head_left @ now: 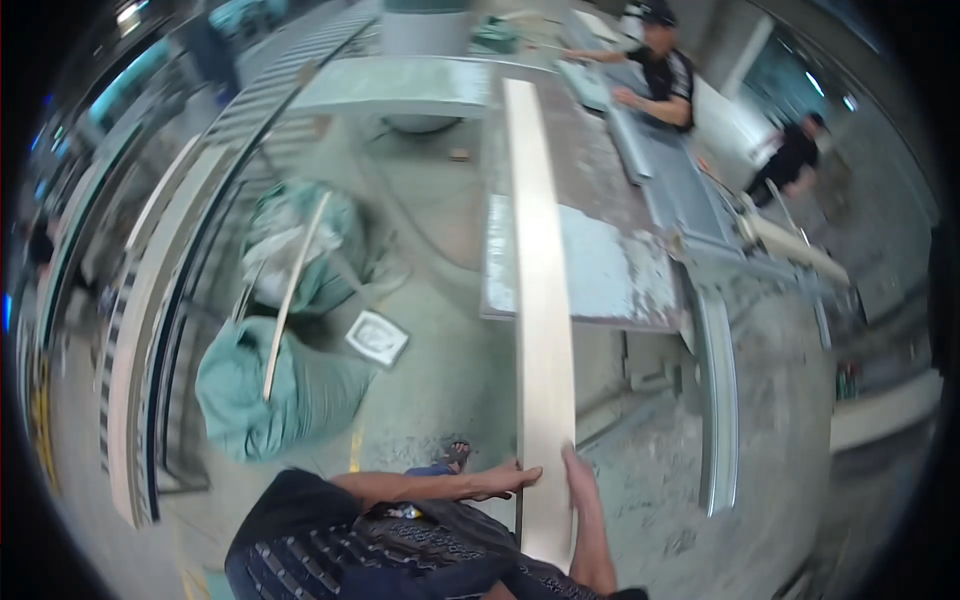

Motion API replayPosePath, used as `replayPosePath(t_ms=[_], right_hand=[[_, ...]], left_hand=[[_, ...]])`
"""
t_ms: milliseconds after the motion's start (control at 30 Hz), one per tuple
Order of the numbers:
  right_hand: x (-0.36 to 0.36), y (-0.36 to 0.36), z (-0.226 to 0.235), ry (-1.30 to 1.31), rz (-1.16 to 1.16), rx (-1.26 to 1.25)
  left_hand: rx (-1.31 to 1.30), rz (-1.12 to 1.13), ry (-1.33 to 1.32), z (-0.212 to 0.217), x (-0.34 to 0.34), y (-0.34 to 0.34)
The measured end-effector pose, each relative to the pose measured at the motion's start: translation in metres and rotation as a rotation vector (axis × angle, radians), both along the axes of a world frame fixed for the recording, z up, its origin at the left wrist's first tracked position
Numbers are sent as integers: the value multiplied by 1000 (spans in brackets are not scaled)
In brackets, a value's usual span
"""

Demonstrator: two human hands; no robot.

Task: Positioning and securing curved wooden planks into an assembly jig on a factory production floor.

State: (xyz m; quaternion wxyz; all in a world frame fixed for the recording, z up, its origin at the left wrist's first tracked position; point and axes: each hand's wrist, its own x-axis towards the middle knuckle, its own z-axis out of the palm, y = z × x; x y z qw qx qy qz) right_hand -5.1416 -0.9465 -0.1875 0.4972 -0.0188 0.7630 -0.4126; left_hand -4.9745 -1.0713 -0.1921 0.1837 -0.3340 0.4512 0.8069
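Note:
A long pale board (540, 260) runs away from my body, its far part over the table with the worn, whitish-patched top (600, 250). My left hand (512, 480) grips the board's left edge near my waist, thumb on the upper face and fingers hidden beneath. On the opposite edge my right hand (582, 475) holds the board, its thumb side showing along the edge and its other fingers out of sight. The near end of the board reaches back close to my patterned dark shirt (400, 555).
Green sacks (280, 390) stand on the floor to my left, a thin stick (295, 300) leaning across them. Beyond is a roller conveyor (290, 95) with long boards (165, 330). A co-worker (665, 75) stands at a grey machine bed (690, 200) at far right; another person (795, 160) is farther off.

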Motion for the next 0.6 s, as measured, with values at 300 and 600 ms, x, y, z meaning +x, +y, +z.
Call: replayPosePath(t_ms=[300, 600], right_hand=[[10, 108, -4, 272, 372, -26], [-41, -49, -26, 11, 92, -18]], left_hand=[[-46, 434, 79, -28, -89, -82], [-656, 557, 277, -39, -140, -151]])
